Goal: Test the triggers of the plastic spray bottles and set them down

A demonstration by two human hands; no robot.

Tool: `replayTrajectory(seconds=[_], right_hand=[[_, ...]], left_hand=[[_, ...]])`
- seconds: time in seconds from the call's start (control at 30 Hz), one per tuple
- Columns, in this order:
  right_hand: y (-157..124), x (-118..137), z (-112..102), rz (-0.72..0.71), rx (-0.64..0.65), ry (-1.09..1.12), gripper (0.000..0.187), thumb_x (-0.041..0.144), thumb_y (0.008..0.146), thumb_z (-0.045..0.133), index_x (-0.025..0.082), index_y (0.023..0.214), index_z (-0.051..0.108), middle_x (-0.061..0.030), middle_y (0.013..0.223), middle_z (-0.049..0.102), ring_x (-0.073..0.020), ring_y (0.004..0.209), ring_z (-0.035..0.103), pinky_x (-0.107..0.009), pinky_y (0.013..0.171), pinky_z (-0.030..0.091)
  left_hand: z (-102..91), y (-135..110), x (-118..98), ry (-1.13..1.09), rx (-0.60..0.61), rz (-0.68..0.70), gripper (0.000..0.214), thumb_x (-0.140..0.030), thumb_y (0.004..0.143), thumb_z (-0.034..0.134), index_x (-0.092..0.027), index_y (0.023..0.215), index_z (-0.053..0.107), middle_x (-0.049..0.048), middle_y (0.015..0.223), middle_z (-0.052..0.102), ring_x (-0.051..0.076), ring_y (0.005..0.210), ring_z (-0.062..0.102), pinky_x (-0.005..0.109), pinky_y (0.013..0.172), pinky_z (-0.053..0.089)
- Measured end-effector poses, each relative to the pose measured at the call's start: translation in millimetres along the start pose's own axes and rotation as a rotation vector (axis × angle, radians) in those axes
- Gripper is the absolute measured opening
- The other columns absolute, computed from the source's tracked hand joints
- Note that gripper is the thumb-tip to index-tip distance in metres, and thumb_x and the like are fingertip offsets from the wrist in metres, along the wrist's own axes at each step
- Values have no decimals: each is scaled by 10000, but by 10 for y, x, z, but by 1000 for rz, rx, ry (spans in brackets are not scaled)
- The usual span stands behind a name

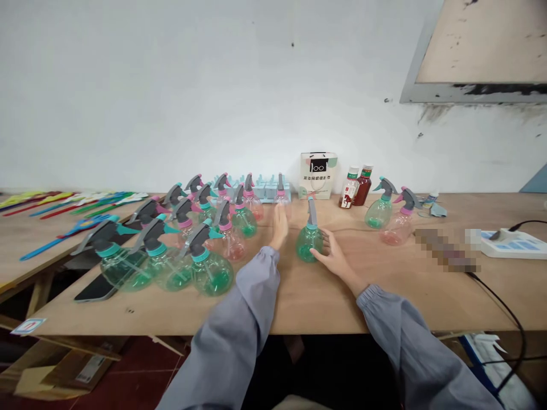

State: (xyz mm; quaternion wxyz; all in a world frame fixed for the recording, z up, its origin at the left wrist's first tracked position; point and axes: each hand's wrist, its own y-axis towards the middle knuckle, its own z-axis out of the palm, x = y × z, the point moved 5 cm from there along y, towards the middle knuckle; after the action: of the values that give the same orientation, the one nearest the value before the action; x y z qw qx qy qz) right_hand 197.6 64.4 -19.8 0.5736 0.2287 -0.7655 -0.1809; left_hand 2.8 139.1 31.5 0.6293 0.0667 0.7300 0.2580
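Observation:
My right hand (335, 255) is curled round the right side of a green spray bottle (304, 246) that stands upright on the table, thumb in front and fingers behind. The bottle has a teal collar and a grey trigger head. My left hand (280, 226) is held edge-on with its fingers stretched out, just in front of a pink spray bottle (281, 196), which it partly covers. Whether it touches that bottle I cannot tell. To its left stand several green and pink spray bottles in rows, among them a green spray bottle (212, 274) at the front.
Right of my hands stand another green spray bottle (378, 212) and a pink spray bottle (397, 228). A paper bag (318, 176) and two red-filled bottles (362, 188) are by the wall. A phone (96, 288) lies left; a power strip (515, 245) lies right.

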Motion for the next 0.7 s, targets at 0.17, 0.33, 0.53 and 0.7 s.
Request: replayTrajectory(seconds=[0.17,0.33,0.53,0.7], right_hand=[[-60,72,216,-60,32,12,712,528,810,767,262,1394,459,-155,1386,598,-302,1253,626,-530,1081,537],[-67,252,159,-161,119,-109,583,532,834,746,255,1310,553,-121,1298,656,-290,1198,644,-501,1080,524],[11,236,-1337,-115,-858,-381,422,498,949,545,207,1253,509,-172,1302,575,-316,1214,567,-542,1066,455],[16,-115,-2293,177,-1105,-657,833,395,710,838,159,1384,409,-293,1465,458,-428,1395,407,-621,1167,273]], left_hand=[[121,-505,-388,-113,310,201,800,-547,791,789,-226,1449,465,146,1421,604,290,1309,598,434,1124,471],[-88,-572,-516,-144,184,136,487,-377,811,764,-200,1232,595,128,1253,671,251,1166,654,414,1067,492],[-351,-530,-527,-168,170,83,272,-249,793,633,-225,1060,680,57,1145,722,217,1090,671,349,988,517],[-468,-530,-579,-257,202,46,250,-271,731,628,-224,968,694,63,1095,752,262,1110,688,412,1032,514]])
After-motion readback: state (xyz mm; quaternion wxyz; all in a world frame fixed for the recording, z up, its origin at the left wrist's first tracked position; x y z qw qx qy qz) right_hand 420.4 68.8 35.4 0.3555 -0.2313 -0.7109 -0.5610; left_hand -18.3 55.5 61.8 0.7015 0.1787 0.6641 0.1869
